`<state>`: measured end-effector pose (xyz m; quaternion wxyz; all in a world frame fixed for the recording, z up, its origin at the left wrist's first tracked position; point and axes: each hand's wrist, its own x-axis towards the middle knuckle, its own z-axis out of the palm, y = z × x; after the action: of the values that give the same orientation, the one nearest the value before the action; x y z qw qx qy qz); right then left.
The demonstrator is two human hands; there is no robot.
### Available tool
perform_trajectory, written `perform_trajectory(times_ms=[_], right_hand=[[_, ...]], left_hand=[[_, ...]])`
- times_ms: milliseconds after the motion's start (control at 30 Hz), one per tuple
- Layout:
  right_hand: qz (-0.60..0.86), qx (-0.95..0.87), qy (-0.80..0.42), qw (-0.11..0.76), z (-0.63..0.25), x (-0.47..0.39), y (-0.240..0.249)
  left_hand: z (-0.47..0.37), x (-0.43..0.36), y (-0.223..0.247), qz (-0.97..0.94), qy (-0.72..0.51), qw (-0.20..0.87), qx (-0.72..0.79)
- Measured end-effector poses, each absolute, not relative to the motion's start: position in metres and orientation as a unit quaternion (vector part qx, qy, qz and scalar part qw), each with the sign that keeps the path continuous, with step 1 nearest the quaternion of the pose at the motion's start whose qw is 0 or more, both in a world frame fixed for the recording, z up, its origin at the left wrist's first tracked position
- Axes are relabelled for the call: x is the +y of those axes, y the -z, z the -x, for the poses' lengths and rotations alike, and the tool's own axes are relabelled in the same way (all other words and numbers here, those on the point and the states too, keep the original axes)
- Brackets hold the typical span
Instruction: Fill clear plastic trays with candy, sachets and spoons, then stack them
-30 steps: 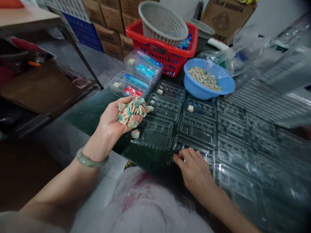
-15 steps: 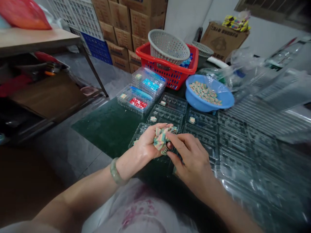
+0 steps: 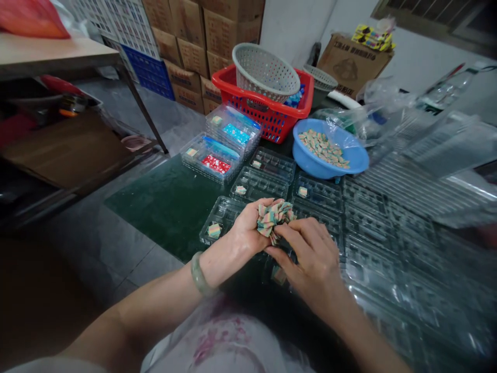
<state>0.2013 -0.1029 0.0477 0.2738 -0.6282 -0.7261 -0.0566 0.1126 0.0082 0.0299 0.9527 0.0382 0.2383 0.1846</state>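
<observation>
My left hand, a green bangle at its wrist, is cupped around a heap of small flat striped pieces in pink, yellow and teal. At the near side of this heap, the thumb and fingers of my right hand close on some of the pieces. Clear plastic trays with compartments lie under and around both hands. One tray on the left holds a few striped pieces; others farther back also have pieces in one compartment. Part of a tray is hidden beneath my hands.
Behind the trays stands a blue bowl full of striped pieces. A red basket holds a grey colander. Stacked clear trays contain red and blue items. More trays cover the right side. A side table stands left.
Both hands have shifted slightly right across the trays with the heap. The striped pieces in the near-left tray, mostly covered before, now show. The view has tilted a little.
</observation>
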Motion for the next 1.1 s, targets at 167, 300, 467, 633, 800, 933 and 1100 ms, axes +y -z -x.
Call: perform_trajectory(times_ms=[167, 300, 467, 633, 800, 933, 1100], right_hand=[[0.614, -0.725, 0.004, 0.312, -0.21, -0.103, -0.043], [0.626, -0.705, -0.003, 0.333, -0.209, -0.106, -0.041], [0.654, -0.644, -0.075, 0.391, -0.216, -0.118, -0.059], [0.721, -0.573, -0.02, 0.389, -0.25, -0.12, -0.048], [0.731, -0.626, 0.027, 0.27, -0.263, -0.106, -0.002], [0.716, -0.657, 0.133, 0.196, -0.262, -0.095, 0.013], [0.707, -0.684, 0.153, 0.093, -0.262, -0.087, 0.016]], left_hand=[[-0.111, 0.004, -0.028, -0.012, -0.162, 0.957, 0.242], [-0.112, -0.001, -0.027, -0.002, -0.157, 0.959, 0.236], [-0.114, -0.002, -0.026, -0.001, -0.155, 0.961, 0.228], [-0.094, 0.013, -0.031, -0.006, -0.201, 0.956, 0.214], [-0.066, 0.029, -0.037, -0.038, -0.271, 0.924, 0.268], [-0.056, 0.031, -0.036, -0.041, -0.284, 0.911, 0.296], [-0.06, 0.029, -0.032, -0.045, -0.279, 0.916, 0.285]])
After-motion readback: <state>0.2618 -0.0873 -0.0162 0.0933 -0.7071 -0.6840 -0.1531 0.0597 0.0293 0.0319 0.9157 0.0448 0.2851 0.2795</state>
